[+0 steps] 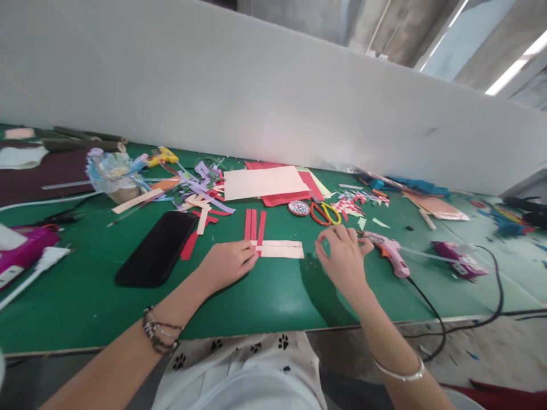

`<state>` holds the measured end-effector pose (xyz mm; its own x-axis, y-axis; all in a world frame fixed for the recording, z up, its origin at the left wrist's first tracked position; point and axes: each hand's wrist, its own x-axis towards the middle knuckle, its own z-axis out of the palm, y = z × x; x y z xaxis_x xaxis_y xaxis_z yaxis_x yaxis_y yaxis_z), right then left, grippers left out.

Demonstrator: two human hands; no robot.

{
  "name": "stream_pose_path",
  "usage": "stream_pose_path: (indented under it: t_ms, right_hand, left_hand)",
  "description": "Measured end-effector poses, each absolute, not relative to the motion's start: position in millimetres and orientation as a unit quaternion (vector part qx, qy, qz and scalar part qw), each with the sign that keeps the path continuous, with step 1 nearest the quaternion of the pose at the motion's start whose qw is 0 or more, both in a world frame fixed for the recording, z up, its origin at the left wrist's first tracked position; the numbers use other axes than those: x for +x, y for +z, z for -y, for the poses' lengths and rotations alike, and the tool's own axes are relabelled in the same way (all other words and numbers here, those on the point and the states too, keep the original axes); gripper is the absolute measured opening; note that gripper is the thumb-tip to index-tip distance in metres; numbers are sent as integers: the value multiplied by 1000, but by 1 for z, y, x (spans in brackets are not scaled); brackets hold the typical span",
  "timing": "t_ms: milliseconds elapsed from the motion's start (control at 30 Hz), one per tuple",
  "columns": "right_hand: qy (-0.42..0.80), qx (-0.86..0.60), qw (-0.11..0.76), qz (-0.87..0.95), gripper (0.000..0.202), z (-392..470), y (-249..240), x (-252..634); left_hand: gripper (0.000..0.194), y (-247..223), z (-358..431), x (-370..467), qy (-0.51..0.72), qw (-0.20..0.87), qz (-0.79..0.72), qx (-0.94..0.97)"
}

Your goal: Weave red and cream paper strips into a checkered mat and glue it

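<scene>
Red paper strips (253, 224) stand crosswise to pale cream strips (282, 249) on the green table, interlaced at their left end. My left hand (228, 263) rests over that crossing, its fingers together and pressing on the strips' edge. To the right of the cream strips, my right hand (344, 256) is raised above the table with curved, spread fingers and nothing visible in them. Just beyond it, the tip of a pink glue gun (394, 257) lies close to its fingers. Scissors (325, 213) with red and yellow handles lie behind that hand.
A black phone (157, 249) lies left of my left forearm. Behind the strips are a cream sheet (267, 182) on red paper, a round tin (298, 208) and paper scraps (205, 185). Purple devices sit at both sides; a black cable (431, 310) runs off the front edge.
</scene>
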<state>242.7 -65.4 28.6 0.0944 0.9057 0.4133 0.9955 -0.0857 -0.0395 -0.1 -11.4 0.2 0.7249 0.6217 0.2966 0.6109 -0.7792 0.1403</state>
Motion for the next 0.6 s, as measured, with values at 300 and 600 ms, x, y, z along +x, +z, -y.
stream_pose_path:
  t_ms: [300, 600]
  right_hand:
    - [-89, -559, 91, 819, 29, 74, 3, 183]
    - [-83, -564, 89, 817, 31, 71, 1, 180]
  left_hand:
    - [31, 4, 16, -3, 138, 22, -333, 933]
    - [28, 2, 17, -3, 142, 15, -335, 931]
